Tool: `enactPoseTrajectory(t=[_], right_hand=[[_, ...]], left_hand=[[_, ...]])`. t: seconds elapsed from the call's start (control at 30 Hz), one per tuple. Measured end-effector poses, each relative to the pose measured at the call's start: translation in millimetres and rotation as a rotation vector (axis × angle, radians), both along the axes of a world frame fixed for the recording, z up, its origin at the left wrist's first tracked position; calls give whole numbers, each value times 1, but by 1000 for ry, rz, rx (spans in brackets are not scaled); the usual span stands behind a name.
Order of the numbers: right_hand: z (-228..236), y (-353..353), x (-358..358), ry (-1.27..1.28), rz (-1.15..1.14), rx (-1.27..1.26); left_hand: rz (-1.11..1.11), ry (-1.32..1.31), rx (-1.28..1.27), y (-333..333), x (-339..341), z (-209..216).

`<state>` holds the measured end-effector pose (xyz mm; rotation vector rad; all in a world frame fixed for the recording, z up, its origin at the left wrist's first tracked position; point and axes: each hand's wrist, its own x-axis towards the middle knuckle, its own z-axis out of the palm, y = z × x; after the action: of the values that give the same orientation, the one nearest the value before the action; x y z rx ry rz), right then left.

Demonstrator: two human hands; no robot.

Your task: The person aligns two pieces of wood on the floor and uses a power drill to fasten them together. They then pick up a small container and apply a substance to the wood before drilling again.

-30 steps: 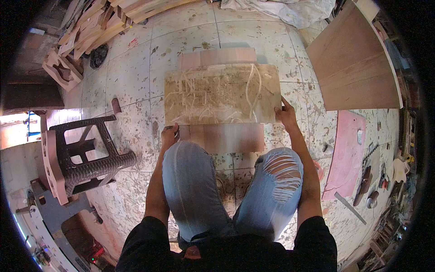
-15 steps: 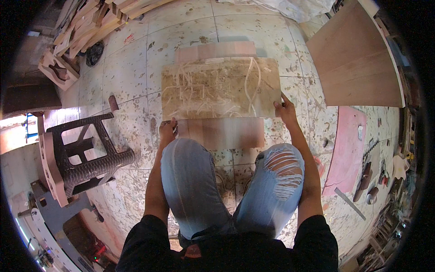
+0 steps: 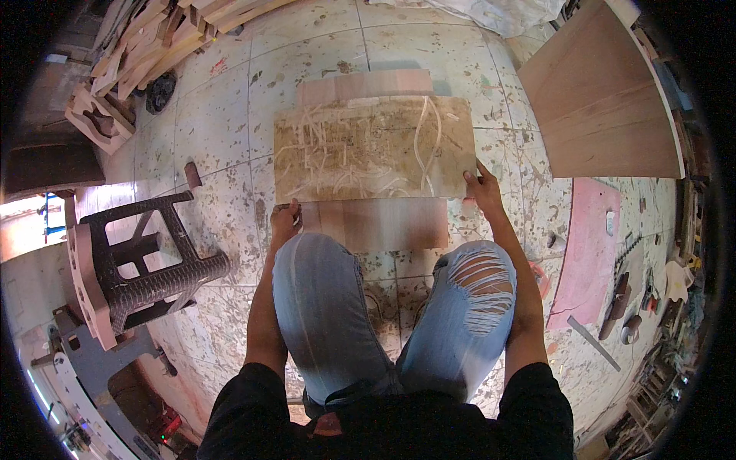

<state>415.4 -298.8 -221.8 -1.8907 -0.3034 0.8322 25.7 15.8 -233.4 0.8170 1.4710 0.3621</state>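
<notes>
A worn brown board (image 3: 368, 149), scored with pale grooves and curved lines, spans the space between my hands. My left hand (image 3: 286, 218) grips its near left corner, fingers closed at the edge. On the near right corner my right hand (image 3: 483, 190) is closed, with the thumb on top and the other fingers around the side. Beneath the grooved board lies a reddish-brown wooden panel (image 3: 376, 225), which shows on the near side. A pinkish wooden strip (image 3: 364, 87) shows beyond the far edge. My knees in ripped jeans are just below the board.
At left, a dark plastic stool (image 3: 161, 261) lies on its side on the stained tile floor (image 3: 207, 146). Wood strips (image 3: 169, 38) are piled far left. A large plywood sheet (image 3: 606, 100) and a pink sheet (image 3: 586, 245) are on the right, near a metal ruler (image 3: 593, 343) and tools.
Almost nothing differs. Both hands keep their hold on the grooved board, which stays in nearly the same place.
</notes>
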Motion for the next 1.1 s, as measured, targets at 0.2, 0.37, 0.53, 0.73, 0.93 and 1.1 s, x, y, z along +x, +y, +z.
enactPoseTrajectory(t=[0.2, 0.37, 0.53, 0.73, 0.93, 1.1], right_hand=[[11, 15, -10, 25, 19, 35], [4, 3, -3, 1, 70, -6], [-2, 27, -15, 12, 84, 47], [10, 10, -8, 27, 34, 44], [9, 12, -13, 7, 68, 14], [10, 20, -14, 27, 77, -13]], left_hand=[[-96, 77, 118, 14, -21, -5], [-174, 38, 137, 7, -24, -22], [-454, 237, 410, 32, -68, -20], [-84, -83, 42, 11, -22, 3], [-57, 15, 63, 16, -35, -9], [133, -30, 121, 16, -40, -10]])
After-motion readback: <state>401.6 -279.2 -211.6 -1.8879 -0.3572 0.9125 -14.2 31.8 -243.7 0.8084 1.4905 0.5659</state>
